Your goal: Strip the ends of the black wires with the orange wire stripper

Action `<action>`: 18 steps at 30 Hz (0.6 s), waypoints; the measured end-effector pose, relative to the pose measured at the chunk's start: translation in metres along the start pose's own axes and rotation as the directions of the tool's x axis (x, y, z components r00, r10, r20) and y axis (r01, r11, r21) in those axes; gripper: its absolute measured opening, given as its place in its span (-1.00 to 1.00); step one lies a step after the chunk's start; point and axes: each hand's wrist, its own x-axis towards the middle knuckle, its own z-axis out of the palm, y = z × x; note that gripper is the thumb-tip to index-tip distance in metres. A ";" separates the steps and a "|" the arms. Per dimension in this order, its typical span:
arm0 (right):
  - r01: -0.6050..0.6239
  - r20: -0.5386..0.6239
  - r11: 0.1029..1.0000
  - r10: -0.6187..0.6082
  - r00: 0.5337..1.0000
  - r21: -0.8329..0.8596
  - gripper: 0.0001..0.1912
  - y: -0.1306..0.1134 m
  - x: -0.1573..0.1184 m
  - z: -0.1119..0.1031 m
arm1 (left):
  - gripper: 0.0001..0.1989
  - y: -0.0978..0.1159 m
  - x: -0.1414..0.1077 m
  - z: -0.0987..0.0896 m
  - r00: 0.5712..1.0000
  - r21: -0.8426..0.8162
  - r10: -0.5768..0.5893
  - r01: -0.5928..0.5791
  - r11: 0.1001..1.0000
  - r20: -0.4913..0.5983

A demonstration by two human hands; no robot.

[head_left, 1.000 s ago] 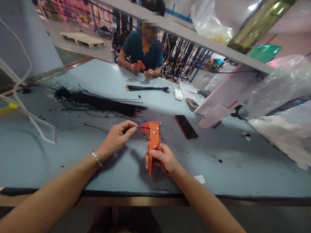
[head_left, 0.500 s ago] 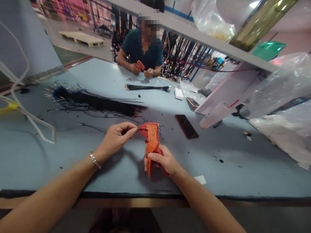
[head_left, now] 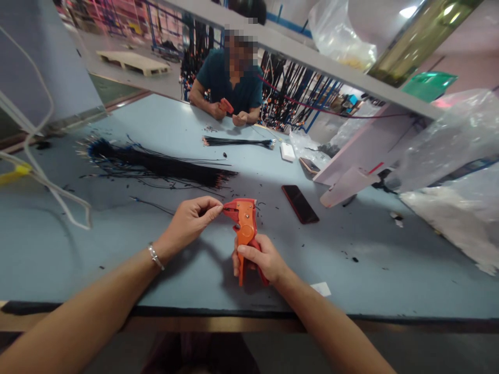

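My right hand (head_left: 263,257) is wrapped round the handles of an orange and red wire stripper (head_left: 246,221), held upright over the table with its jaws facing left. Pinched between the thumb and fingers of my left hand (head_left: 197,218) is a thin black wire (head_left: 154,203). Its tail, with a bluish end, trails out to the left behind that hand. The wire's other end is at the stripper's jaws; how deep it sits inside is too small to make out. Beyond my hands lies a large bundle of black wires (head_left: 163,163), with blue-tipped ends at the left.
A smaller wire bundle (head_left: 237,142) lies further back, near a co-worker (head_left: 230,78) who holds a red tool. A phone (head_left: 300,203) and a white box (head_left: 287,152) are on the right. White cables (head_left: 58,192) hang at the left. Black scraps dot the table (head_left: 351,288).
The whole view has shifted very slightly. My hands, the wire and the stripper keep almost the same position to one another.
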 end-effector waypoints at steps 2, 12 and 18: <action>0.002 0.004 1.000 -0.002 1.000 -0.004 -0.62 0.001 0.000 0.001 | -0.69 -0.001 0.000 0.000 1.000 -0.006 0.003 -0.003 1.000 -0.001; -0.001 0.004 1.000 0.001 1.000 0.019 -0.64 0.004 0.002 0.002 | -0.71 -0.001 0.002 -0.002 1.000 0.006 -0.007 0.007 1.000 0.019; -0.020 0.002 0.997 0.020 1.000 0.071 -0.65 0.003 0.003 0.003 | -0.71 -0.003 0.003 -0.002 0.999 -0.013 -0.024 0.024 1.000 0.028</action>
